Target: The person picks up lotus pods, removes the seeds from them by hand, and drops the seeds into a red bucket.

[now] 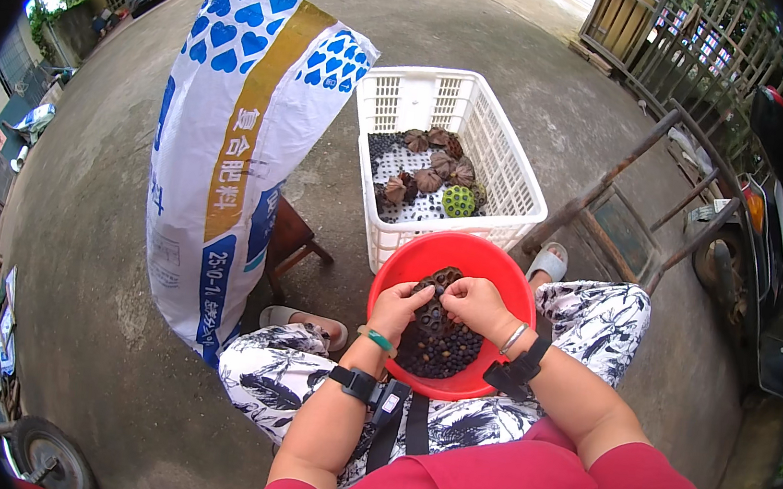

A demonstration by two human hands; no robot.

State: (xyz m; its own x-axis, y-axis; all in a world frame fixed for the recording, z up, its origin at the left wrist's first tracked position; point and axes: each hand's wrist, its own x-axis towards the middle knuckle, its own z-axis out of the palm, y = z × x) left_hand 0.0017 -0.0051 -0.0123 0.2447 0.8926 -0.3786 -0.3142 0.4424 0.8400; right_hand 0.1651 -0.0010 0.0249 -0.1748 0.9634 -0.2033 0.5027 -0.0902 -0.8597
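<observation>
Over a red basin [506,269] in my lap, my left hand [397,307] is closed around a dark dried lotus seed pod [434,321]. My right hand [478,306] pinches at the pod's upper edge, thumb and fingertips together; what lies between them is too small to make out. Below both hands, dark lotus seeds [441,357] cover the basin's bottom, a few of them brownish. Beyond the basin stands a white plastic crate [500,220]. Inside it are several brown dried pods [429,180], one green lotus pod [458,201] and loose dark seeds.
At my left a tall white sack [196,135] with blue hearts stands beside a wooden stool [293,243]. A worn metal-framed chair [621,222] is to the right of the crate. Farther right is a parked motor scooter [750,237]. A wheel [49,457] shows at lower left.
</observation>
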